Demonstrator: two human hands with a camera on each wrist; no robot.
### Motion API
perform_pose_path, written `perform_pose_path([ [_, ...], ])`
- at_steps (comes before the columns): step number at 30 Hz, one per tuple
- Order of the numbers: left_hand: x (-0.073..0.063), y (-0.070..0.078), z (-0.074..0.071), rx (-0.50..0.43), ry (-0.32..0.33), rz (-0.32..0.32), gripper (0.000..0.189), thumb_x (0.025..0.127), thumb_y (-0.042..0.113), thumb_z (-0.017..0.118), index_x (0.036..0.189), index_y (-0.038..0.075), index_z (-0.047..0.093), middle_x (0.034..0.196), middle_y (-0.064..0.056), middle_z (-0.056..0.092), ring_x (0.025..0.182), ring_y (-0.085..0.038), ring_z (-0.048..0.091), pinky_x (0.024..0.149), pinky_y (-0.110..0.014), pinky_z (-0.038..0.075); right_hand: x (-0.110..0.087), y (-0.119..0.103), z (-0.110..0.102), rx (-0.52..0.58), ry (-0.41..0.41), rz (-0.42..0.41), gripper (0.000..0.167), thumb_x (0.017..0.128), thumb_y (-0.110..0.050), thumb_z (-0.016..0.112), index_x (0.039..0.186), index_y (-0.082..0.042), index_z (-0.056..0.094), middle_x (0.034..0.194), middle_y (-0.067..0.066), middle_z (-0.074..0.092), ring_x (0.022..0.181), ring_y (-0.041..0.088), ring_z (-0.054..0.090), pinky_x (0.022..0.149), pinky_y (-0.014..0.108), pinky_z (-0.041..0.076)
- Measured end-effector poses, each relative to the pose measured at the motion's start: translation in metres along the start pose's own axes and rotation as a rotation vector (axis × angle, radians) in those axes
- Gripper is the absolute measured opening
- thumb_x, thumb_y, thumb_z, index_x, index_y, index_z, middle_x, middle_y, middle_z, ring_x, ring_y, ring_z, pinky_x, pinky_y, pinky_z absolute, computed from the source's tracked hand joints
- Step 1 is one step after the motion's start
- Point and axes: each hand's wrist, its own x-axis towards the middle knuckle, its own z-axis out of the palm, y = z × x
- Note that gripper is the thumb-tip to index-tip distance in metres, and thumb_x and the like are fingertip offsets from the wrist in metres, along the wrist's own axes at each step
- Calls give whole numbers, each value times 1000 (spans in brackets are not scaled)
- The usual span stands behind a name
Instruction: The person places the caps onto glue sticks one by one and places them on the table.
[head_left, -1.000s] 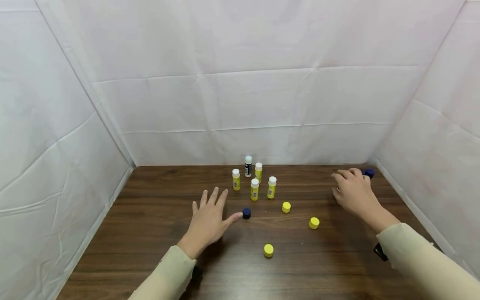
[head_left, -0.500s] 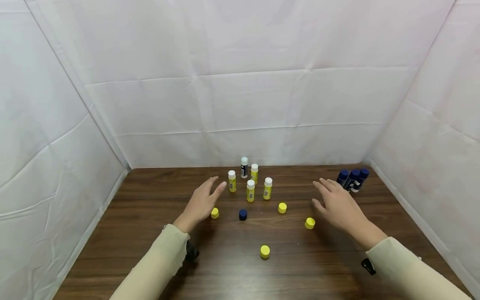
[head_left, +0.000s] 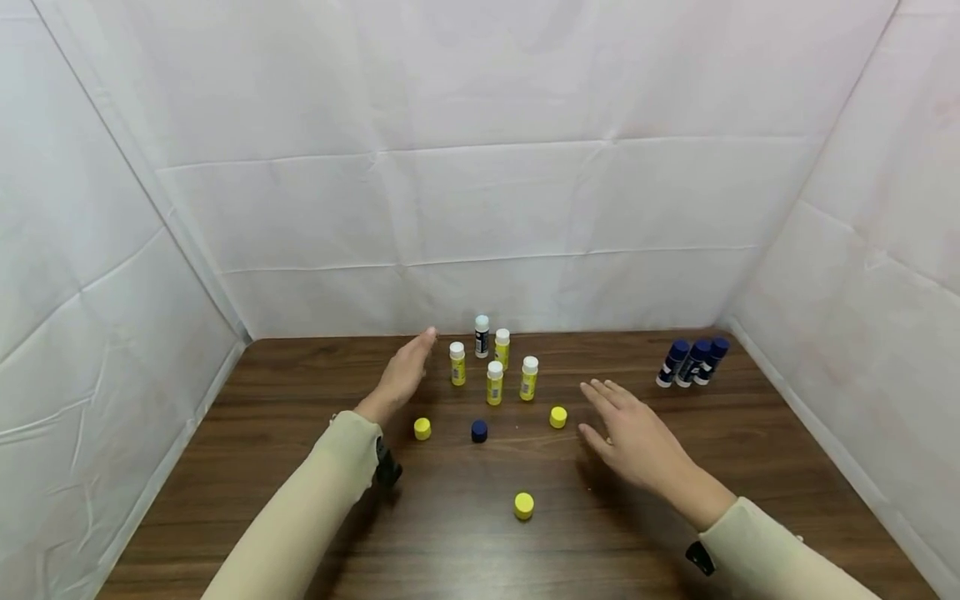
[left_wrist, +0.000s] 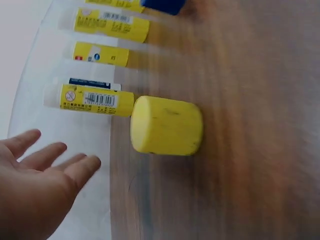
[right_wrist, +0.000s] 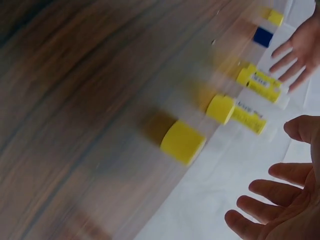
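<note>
- 4 yellow sticks [head_left: 494, 388] with white tops stand upright on a wooden table [head_left: 420, 521], beside 1 dark-blue stick [head_left: 482, 340] with a pale top.
- The left hand [head_left: 401, 375] extends just left of the group, its fingers straight and apart.
- The right hand [head_left: 633, 437] hovers near a yellow cap [head_left: 558, 418], fingers extended and parted.
- A blue cap [head_left: 479, 431] and 2 other yellow caps [head_left: 523, 506] rest nearer the person.
- 3 blue-capped sticks [head_left: 694, 362] line up at far right.
- White cloth [head_left: 480, 208] forms the backdrop.
</note>
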Motion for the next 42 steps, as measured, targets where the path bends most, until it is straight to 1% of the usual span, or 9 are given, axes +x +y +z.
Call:
perform_pose_path([
  [4,15,-3,0,-179,-43,7,81,103,69,29,158,11,34,163,-14,32,149,-35,32,117,-53,34,0,-16,3,47,-4,-15,62,98,-33,68,150,-4,48,150,21,50,139,40,46,109,58,42],
  [6,23,-5,0,-224,-58,9,80,103,68,30,159,10,33,163,-14,33,149,-35,32,116,-52,36,-1,-25,2,72,-13,-21,63,98,-34,68,151,-6,48,150,19,51,139,37,48,107,56,44],
  [14,53,-21,8,-303,-89,-39,69,108,56,32,158,8,34,163,-16,32,149,-37,32,116,-53,36,-6,-58,0,115,-91,-60,65,100,-39,65,155,-12,43,155,9,47,142,28,46,106,51,47],
  [18,70,-23,17,-333,-121,-71,59,109,43,42,155,7,39,161,-18,34,146,-36,36,115,-52,39,-7,-71,-1,142,-111,-78,66,100,-38,65,156,-14,42,155,8,47,141,27,47,104,50,49],
  [27,96,-21,28,-146,-237,-70,49,103,23,62,150,14,51,153,-10,49,136,-28,51,104,-45,49,-2,-93,3,196,-183,-122,66,101,-42,62,158,-20,38,157,5,45,141,22,46,104,46,50],
  [30,101,-21,27,-90,-266,-46,50,101,22,67,149,17,53,151,-8,51,125,-24,58,92,-36,54,-1,-98,4,196,-181,-138,65,102,-44,60,158,-20,38,157,6,46,141,22,46,105,46,49],
  [34,107,-20,27,-17,-313,-1,55,99,21,70,150,17,51,152,-8,51,105,-18,60,75,-28,51,-1,-101,4,192,-179,-148,65,102,-45,59,158,-19,39,156,6,46,142,23,46,106,47,48],
  [37,111,-18,28,29,-352,25,59,99,22,69,153,14,46,154,-10,48,112,-20,59,80,-30,51,-1,-102,4,201,-184,-144,65,102,-43,60,158,-19,39,157,5,45,142,23,46,107,47,48],
  [42,116,-14,32,72,-387,53,63,100,22,68,155,9,42,155,-14,46,138,-30,49,105,-41,48,-2,-104,3,216,-197,-145,65,102,-40,62,158,-18,38,157,6,45,142,24,45,107,48,47],
])
